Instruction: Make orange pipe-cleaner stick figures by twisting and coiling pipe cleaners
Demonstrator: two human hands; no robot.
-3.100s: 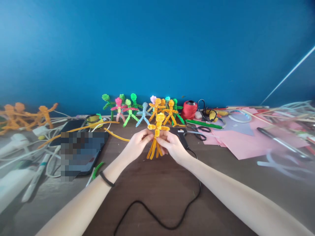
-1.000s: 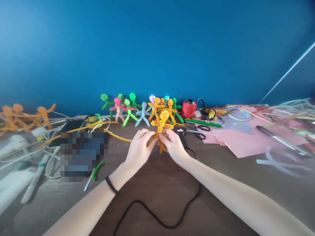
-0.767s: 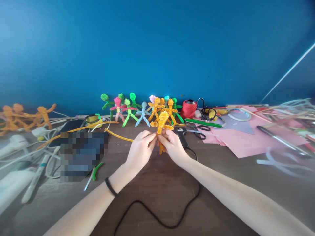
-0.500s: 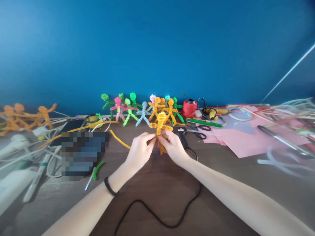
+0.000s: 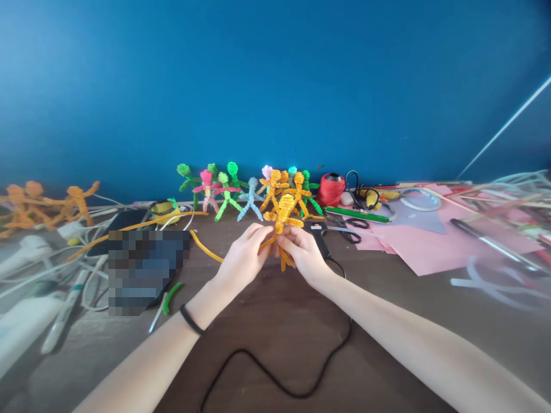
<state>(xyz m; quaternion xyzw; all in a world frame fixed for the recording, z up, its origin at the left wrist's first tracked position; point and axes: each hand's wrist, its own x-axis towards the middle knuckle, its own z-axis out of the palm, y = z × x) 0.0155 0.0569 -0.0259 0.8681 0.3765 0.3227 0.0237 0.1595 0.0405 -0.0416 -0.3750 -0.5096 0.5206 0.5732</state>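
- Left hand has edged leftward in the last half second, baring an orange strand held in its pinch; this suggests that strand is being worked separately.
- Right hand grips the orange figure below its arms, holding it head-up above the surface.
- Behind stand a pale blue figure and a red spool.

There we were, 2 arms stretched forward, left hand and right hand close together, each in a pinch!
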